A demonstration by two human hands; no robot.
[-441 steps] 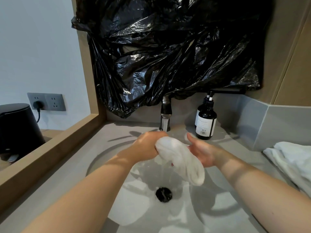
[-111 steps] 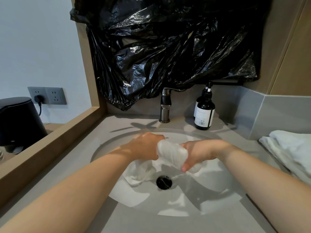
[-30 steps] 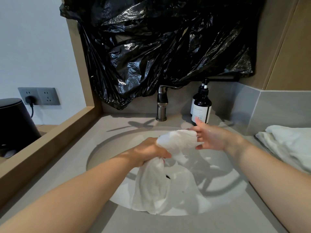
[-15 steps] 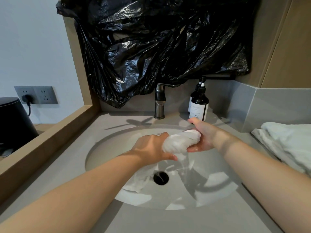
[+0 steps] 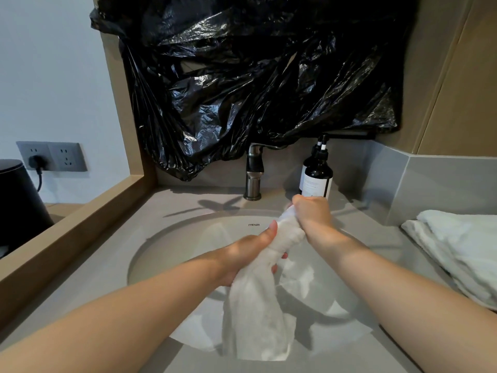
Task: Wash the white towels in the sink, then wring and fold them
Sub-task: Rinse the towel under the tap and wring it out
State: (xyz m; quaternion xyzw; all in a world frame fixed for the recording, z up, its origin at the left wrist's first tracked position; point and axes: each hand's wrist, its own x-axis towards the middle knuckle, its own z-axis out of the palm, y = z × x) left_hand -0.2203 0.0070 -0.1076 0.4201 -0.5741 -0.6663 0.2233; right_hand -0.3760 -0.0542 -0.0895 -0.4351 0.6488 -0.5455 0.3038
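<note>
White terry cloth is crossing the head view on a diagonal. The wet towel (image 5: 289,235) is being held as a tight roll above the sink (image 5: 166,246). Its long axis is running from near and low on the left to far and high on the right.

The left hand (image 5: 247,254) is gripping the nearer part of the roll, its thumb lying along the cloth and its fingers (image 5: 283,256) wrapping under it. The right hand (image 5: 312,216) is clamping the far end, fingers curled fully round it, just in front of the dark pump bottle (image 5: 317,179). Below the left hand the loose tail of the towel is hanging down towards the front rim of the basin.

This is looking like the wringing step, with folding not yet begun. Since both hands are sitting on one axis with a short stretch of roll between them, the coming twist is depending on them turning opposite ways about that line. The slack tail is lying on the left hand's side, so that hand is the one nearer to the unwrung part.

No stream is showing at the tap (image 5: 252,179), though fine dripping would probably be too faint to see here. On the grey surface (image 5: 80,278) to the right, more white towels (image 5: 457,243) are lying in a pile, well apart from the hands.
</note>
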